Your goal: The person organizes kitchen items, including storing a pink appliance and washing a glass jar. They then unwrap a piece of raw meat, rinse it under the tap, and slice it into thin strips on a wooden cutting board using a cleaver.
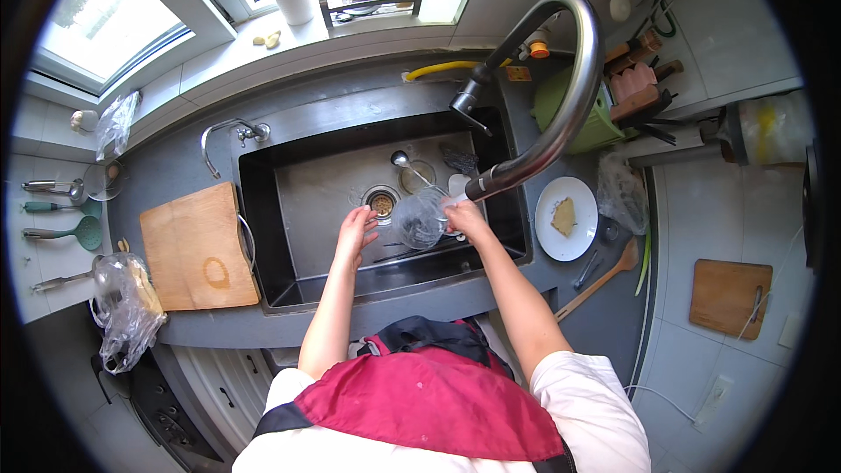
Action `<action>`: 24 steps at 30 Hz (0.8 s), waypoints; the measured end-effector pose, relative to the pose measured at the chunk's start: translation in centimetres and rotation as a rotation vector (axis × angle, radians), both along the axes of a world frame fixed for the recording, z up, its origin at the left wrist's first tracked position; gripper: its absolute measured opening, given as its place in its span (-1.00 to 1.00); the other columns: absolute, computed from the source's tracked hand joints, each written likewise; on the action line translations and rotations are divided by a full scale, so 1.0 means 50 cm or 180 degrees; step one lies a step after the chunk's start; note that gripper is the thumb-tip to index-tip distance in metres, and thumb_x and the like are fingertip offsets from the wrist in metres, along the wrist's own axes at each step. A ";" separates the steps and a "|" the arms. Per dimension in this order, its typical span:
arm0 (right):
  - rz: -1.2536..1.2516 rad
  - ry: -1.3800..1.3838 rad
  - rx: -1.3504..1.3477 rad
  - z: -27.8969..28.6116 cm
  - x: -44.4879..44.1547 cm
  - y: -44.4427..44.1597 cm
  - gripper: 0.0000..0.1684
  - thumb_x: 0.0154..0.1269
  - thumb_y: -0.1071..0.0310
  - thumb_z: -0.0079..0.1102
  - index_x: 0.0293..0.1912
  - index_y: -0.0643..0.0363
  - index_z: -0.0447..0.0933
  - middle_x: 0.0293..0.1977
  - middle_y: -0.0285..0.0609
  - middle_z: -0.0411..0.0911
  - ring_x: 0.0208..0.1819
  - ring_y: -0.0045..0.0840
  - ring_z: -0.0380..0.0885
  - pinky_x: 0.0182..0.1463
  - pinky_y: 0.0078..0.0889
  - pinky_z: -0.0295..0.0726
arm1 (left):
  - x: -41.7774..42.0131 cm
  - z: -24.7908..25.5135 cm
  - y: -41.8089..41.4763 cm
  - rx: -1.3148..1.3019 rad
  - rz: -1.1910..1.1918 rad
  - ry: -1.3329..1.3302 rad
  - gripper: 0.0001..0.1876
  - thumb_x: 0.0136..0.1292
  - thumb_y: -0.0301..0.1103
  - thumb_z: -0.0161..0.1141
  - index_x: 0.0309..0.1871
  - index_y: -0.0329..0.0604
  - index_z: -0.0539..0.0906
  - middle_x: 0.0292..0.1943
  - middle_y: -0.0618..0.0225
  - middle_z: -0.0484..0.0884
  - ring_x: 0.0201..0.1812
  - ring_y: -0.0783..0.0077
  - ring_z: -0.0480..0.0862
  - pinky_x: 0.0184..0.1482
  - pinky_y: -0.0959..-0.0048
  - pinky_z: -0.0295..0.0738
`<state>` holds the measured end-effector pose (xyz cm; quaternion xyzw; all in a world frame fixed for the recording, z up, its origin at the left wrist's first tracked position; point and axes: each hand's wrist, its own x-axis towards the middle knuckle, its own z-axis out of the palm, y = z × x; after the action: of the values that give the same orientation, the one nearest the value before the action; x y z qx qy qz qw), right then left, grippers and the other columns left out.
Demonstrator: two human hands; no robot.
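Observation:
Over the sink (315, 236), my right hand (465, 218) grips a clear see-through container (420, 218) by its right side. The container is tilted below the spout of the tall pull-down faucet (585, 79); whether water runs is hard to tell. My left hand (358, 233) holds nothing, fingers apart, left of the container and near the drain (381, 202). Behind the container, a metal ladle (399, 158) rests in a round dish (412, 177) on the sink floor. A white round item (458, 182) and dark netting (458, 159) lie to their right. Long dark utensils (420, 251) lie partly hidden under my right hand.
Left of the sink lies a wooden cutting board (190, 249), with a small curved tap (227, 131) behind. On the right counter are a white plate (548, 240) holding a piece of food, a wooden spoon (598, 286) and a green knife holder (565, 105).

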<state>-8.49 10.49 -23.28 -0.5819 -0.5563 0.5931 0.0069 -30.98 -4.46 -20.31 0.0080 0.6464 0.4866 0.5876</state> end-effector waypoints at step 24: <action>-0.1636 0.1425 -0.1389 0.027 -0.052 -0.028 -0.60 0.41 0.07 0.07 -0.28 0.27 0.44 -0.76 -0.39 0.16 -0.76 -0.60 0.25 -0.60 -0.42 0.46 | 0.039 0.012 -0.030 0.0308 -0.0410 -0.0159 -0.12 0.28 -0.02 0.27 0.53 -0.07 0.03 0.46 0.17 0.19 0.39 0.20 0.33 0.21 0.16 0.46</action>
<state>-11.08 9.12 -21.95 -0.5463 -0.2386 0.7883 0.1523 -29.06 -5.96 -19.69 0.0659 0.6054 0.4785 0.6326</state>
